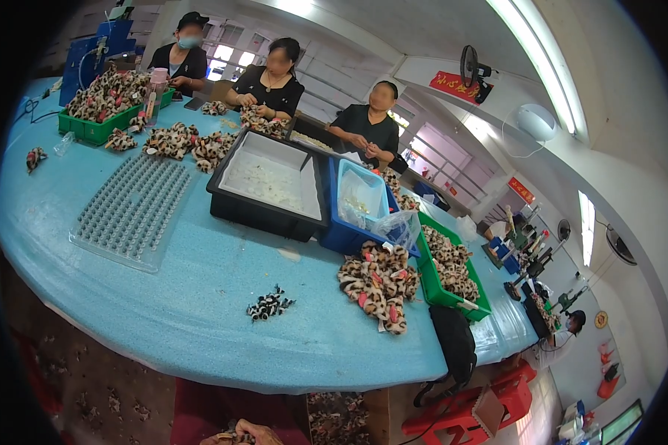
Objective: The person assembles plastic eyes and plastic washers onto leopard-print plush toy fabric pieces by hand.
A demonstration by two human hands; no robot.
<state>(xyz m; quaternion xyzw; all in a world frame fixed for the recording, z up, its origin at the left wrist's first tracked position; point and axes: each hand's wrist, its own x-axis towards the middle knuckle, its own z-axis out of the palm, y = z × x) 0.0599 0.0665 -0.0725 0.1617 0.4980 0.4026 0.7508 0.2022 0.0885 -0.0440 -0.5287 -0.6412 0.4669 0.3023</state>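
Observation:
Low at the bottom edge, my left hand (217, 439) and my right hand (257, 432) are close together above my lap, mostly cut off by the frame. Their fingers look curled inward; what they hold, if anything, cannot be made out. On the blue table ahead of them lies a small heap of black-and-white striped pieces (270, 303). To its right is a pile of leopard-print plush pieces (379, 285) with pink parts. A clear tray with rows of small grey cylindrical parts (135, 211) lies at the left.
A black bin (226, 202) with pale contents and a blue crate (341, 236) stand mid-table. Green crates (464, 302) (89, 133) hold plush pieces. A black bag (453, 343) hangs at the right edge, above red stools (453, 417). Several co-workers sit around.

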